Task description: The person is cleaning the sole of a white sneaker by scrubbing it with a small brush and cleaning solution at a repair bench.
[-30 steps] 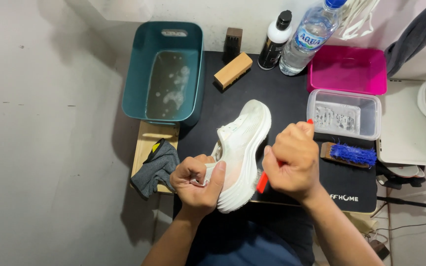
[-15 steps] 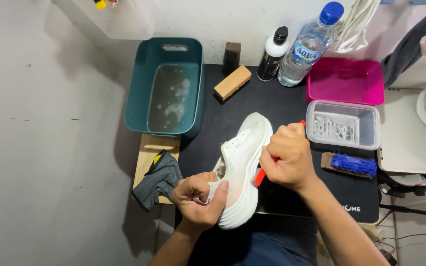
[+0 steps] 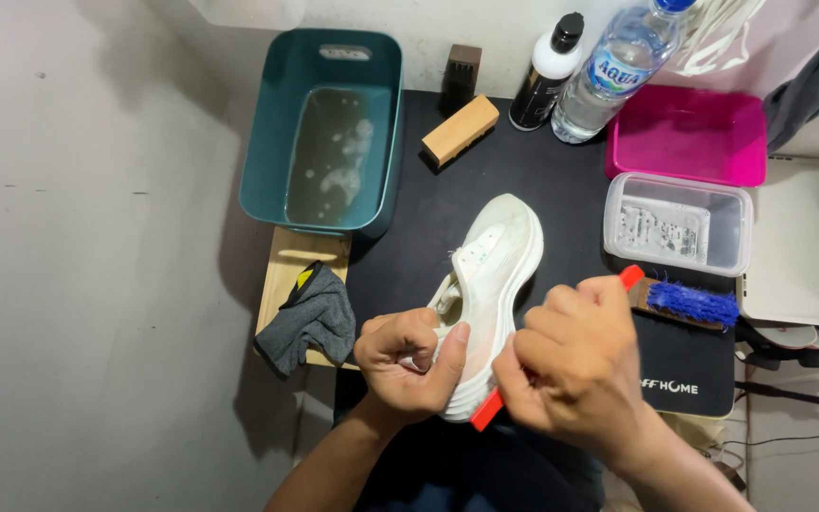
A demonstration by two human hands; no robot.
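Item: white sneaker (image 3: 487,284), lying over the near part of the black tabletop (image 3: 571,190), heel end toward the person, toe pointing away and slightly right; the long axis runs near-to-far on a slight diagonal, the shoe tipped onto its side so the thick ribbed sole faces right. Nearest to the sneaker, the left hand (image 3: 408,365) is clenched around its heel and collar, thumb pressed on the sole edge. Just right of the heel, the right hand (image 3: 575,365) is closed on a red-handled brush (image 3: 485,411), its red ends showing below and above the fist and its head hidden against the sole. Handling, as judged: light, upper soft and yielding, sole foam springy but firm, surface probably wet and somewhat slippery; best held at the heel or across the stiff sole, not by the upper. Left of the sneaker, a grey cloth (image 3: 310,318) on a wooden board (image 3: 282,275). Right of it, a blue-bristled brush (image 3: 689,303), then a clear plastic box (image 3: 680,223). Beyond the toe, a wooden block (image 3: 460,130); farther left, a teal tub (image 3: 267,161) of soapy water; farther right, a pink tray (image 3: 689,133), a black-and-white bottle (image 3: 547,76) and a clear water bottle (image 3: 618,71).
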